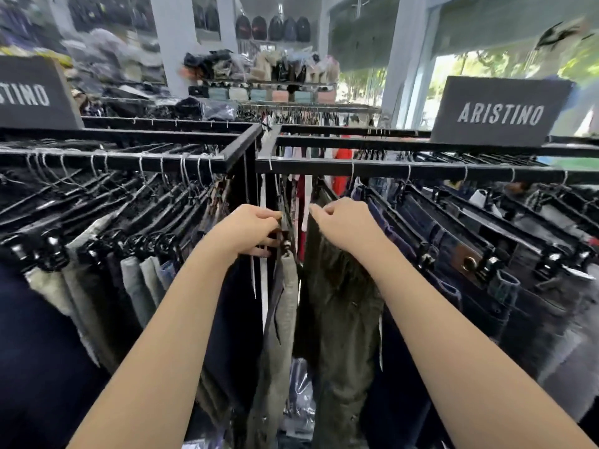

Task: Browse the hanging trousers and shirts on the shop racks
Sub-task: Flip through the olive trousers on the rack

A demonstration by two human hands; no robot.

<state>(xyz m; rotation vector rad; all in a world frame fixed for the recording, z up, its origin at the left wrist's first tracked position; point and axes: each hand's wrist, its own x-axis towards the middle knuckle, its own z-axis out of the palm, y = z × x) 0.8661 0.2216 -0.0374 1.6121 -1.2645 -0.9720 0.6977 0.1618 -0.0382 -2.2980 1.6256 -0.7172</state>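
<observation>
**Hands parting trousers on the rack**

The trousers [343, 286] hung from clip hangers on a black rack [421, 171], packed close along its rail. At the middle, the left hand [249, 230] gripped the clip end of a hanger bearing grey trousers [282, 306], its fingers [269, 217] curled round it. The right hand [343, 223] held the top of olive trousers just beside, fingers bent over the waistband. A narrow gap lay between the two pairs. Dark jeans [453, 254] filled the rail to the right, pale and dark trousers the left. A sign [500, 111] reading ARISTINO stood on the rack's top right. Bags and folded goods lay blurred beyond.
</observation>
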